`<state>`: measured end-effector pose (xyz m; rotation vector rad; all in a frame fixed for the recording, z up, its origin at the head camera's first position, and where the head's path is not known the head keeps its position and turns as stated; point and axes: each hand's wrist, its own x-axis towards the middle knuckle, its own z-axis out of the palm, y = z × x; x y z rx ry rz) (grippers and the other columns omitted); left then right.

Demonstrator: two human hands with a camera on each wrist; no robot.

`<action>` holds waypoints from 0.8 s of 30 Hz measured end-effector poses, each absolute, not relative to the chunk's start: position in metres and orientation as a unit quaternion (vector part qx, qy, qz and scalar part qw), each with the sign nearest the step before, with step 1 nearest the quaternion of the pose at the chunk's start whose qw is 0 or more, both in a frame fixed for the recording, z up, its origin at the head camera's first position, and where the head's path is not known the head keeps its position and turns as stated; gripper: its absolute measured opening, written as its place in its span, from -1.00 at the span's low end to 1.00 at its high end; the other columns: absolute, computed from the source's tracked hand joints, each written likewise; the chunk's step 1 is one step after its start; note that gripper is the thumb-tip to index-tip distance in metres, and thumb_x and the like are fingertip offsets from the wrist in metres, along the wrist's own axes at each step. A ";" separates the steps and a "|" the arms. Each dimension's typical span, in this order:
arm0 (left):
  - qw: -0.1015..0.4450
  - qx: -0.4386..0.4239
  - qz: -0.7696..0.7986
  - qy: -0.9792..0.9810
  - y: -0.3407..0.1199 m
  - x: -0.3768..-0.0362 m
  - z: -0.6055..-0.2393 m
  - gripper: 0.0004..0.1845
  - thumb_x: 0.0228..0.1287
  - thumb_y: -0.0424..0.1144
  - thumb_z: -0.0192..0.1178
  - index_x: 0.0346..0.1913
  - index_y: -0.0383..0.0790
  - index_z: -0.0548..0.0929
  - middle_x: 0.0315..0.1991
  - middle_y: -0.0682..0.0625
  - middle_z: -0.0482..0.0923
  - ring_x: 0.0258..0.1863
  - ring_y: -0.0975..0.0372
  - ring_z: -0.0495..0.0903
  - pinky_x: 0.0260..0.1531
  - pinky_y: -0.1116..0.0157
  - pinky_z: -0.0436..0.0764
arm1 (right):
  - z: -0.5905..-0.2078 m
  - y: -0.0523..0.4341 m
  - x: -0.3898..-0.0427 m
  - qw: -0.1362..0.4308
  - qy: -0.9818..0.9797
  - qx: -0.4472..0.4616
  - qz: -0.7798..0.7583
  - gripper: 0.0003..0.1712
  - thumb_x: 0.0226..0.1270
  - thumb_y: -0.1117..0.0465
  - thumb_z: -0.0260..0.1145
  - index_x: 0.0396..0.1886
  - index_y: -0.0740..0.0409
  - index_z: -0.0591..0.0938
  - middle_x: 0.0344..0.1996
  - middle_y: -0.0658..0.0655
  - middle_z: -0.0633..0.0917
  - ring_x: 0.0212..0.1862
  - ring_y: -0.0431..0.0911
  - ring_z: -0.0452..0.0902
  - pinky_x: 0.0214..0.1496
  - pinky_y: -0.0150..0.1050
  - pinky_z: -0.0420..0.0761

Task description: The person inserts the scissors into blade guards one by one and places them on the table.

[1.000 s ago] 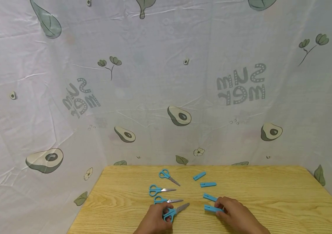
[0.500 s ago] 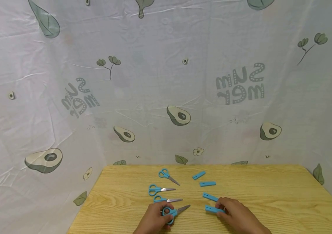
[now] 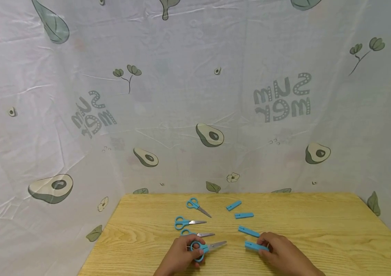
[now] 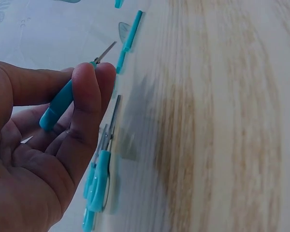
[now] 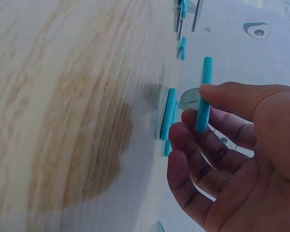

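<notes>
My left hand [image 3: 181, 253] pinches blue-handled scissors [image 3: 212, 246] by the handle, blades pointing right toward the other hand. In the left wrist view the scissors' handle [image 4: 60, 104] sits between thumb and fingers, raised over the table. My right hand [image 3: 281, 251] pinches a blue blade cover [image 3: 253, 246] between thumb and fingertips, its slotted end facing the scissors' tip. The right wrist view shows this cover [image 5: 204, 96] held above the table. A gap separates blade tip and cover. Just beyond the left hand lies another pair of scissors [image 3: 200, 234], its handle partly hidden by that hand.
Two more scissors, the middle pair [image 3: 185, 222] and the far pair [image 3: 195, 205], lie farther back on the wooden table [image 3: 140, 237]. Three loose covers lie right of them: a near one [image 3: 248, 231], a middle one [image 3: 244, 216] and a far one [image 3: 234, 206]. A patterned curtain [image 3: 174, 96] hangs behind.
The left hand has turned the scissors slightly and shifted its grip on the handle; the tip now reaches a little farther right. The right hand has drawn its cover slightly right.
</notes>
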<state>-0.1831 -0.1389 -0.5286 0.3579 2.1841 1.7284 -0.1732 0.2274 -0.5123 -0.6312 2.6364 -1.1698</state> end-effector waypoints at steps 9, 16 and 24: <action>0.181 0.124 0.622 0.751 -0.143 -0.183 -0.521 -0.81 0.43 -0.51 0.31 0.04 -0.36 0.75 -0.27 -0.02 0.55 -0.34 0.15 0.81 -0.48 0.40 0.75 | -0.509 0.229 -0.172 0.091 0.880 -0.229 -0.406 -0.80 0.50 0.22 0.44 0.01 0.15 0.68 -0.09 0.07 0.75 -0.23 -0.39 0.56 -0.25 -0.36 0.64; 0.189 0.116 0.633 0.742 -0.143 -0.184 -0.517 -0.81 0.44 -0.52 0.30 0.04 -0.35 0.75 -0.28 -0.04 0.60 -0.34 0.14 0.83 -0.48 0.40 0.74 | -0.509 0.231 -0.173 0.096 0.874 -0.234 -0.415 -0.79 0.51 0.22 0.43 0.03 0.17 0.66 -0.06 0.09 0.74 -0.21 -0.39 0.57 -0.23 -0.36 0.65; 0.191 0.118 0.624 0.748 -0.146 -0.184 -0.513 -0.80 0.44 -0.51 0.30 0.04 -0.32 0.76 -0.27 -0.03 0.61 -0.34 0.15 0.82 -0.47 0.40 0.75 | -0.510 0.233 -0.175 0.100 0.874 -0.239 -0.412 -0.81 0.55 0.23 0.39 0.04 0.18 0.65 -0.05 0.07 0.74 -0.21 -0.40 0.58 -0.23 -0.36 0.67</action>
